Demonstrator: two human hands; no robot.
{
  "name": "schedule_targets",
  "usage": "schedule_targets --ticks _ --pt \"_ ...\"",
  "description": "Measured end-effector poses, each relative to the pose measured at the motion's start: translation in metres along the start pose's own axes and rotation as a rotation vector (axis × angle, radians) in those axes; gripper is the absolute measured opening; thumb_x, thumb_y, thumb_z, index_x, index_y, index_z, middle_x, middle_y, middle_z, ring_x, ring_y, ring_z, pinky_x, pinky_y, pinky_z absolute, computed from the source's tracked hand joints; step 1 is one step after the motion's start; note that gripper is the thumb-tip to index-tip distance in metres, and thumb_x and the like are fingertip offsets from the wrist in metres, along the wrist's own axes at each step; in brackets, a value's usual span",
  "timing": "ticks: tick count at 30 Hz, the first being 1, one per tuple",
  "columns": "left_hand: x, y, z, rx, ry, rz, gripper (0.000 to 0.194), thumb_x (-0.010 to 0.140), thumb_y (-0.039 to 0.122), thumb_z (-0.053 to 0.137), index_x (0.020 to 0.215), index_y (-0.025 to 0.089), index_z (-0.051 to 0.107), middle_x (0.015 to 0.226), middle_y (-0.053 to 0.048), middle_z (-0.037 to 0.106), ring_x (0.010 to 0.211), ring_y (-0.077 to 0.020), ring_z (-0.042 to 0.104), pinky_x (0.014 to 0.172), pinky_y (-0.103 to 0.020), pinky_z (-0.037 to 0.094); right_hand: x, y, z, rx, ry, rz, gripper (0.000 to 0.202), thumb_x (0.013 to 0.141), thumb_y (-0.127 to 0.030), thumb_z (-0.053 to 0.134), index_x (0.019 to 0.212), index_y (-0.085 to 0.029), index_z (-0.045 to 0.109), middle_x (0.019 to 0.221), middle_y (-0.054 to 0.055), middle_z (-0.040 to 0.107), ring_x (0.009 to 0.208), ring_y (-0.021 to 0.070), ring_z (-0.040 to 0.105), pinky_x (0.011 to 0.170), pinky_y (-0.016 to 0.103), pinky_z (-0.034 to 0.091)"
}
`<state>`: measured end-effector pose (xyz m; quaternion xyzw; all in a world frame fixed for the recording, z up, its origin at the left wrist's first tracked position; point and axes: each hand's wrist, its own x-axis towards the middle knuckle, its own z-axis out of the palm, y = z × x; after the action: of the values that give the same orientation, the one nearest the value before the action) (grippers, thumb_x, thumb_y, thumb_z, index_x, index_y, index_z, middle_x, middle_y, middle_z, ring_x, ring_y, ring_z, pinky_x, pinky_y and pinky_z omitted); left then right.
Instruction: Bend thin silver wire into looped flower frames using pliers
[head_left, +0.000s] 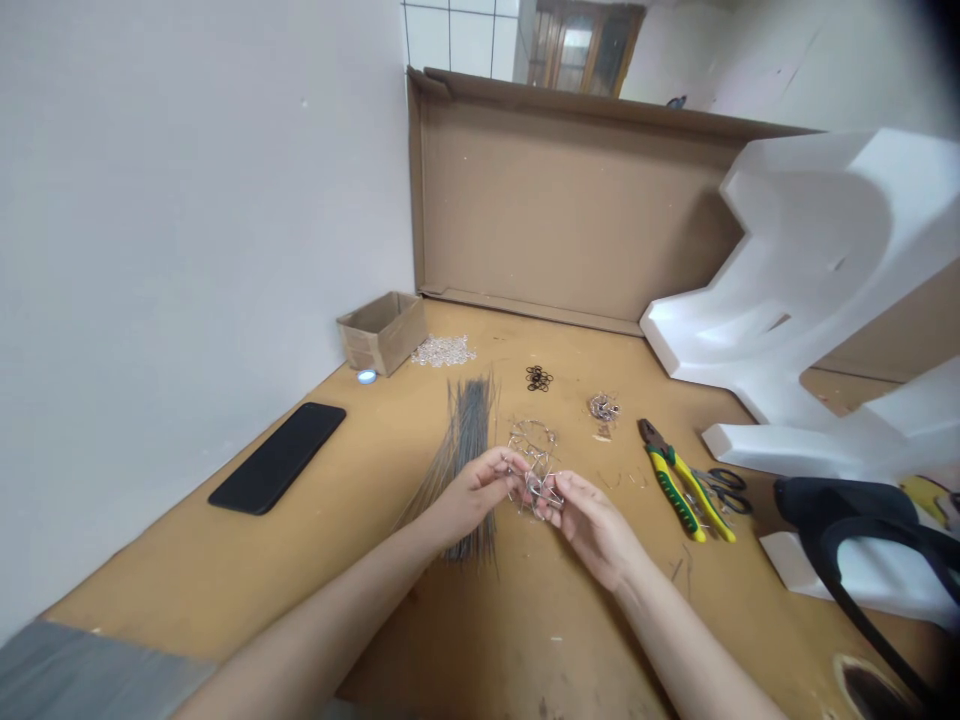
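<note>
Brown worktop (202,575) carries the parts (clock centred on the hands, 12 pointing away from the person). Large cardboard tray (570,210) stands on its side at 12, far edge. White foam piece (817,240) upright at 2, overlapping the tray's right part in view. Black phone (279,458) flat at 9. Long bundle of straight grey wires (472,410) at 10, fanned out, left arm crossing over it. Yellow-green pliers (675,480) at 3, jaws pointing to 12. Small cardboard box (405,335) between 10 and 11. Left hand (476,488) and right hand (600,528) face each other, fingertips of both pinching bent wire pieces (541,488) between them, above the worktop; exact count can't be told. Scissors (726,490) just beside the pliers, also 3. Silvery heap of small bits (444,350) at 11, by the box. Loose wire clump (534,435) at 12, just past the fingers. Smaller wire pile (604,407) between 1 and 2. Black rings (538,378) at 12, farther out. Blue-rimmed cap (366,377) at 10, by the box.
</note>
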<state>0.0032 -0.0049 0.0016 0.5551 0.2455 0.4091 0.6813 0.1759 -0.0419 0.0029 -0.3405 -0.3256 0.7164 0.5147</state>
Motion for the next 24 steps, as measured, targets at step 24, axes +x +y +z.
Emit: schedule_targets --ticks 24 --pt "0.003 0.000 -0.008 -0.355 0.090 -0.144 0.010 0.070 0.022 0.062 0.074 0.013 0.059 0.078 -0.003 0.055 0.069 -0.0104 0.050 0.066 -0.023 0.038 0.009 0.006 -0.012 0.062 0.066 -0.106 0.010 0.075 -0.027 0.065 0.072 -0.019 0.061 0.065 -0.002 0.058 0.064 0.0109 0.054 0.068 0.027 0.045"
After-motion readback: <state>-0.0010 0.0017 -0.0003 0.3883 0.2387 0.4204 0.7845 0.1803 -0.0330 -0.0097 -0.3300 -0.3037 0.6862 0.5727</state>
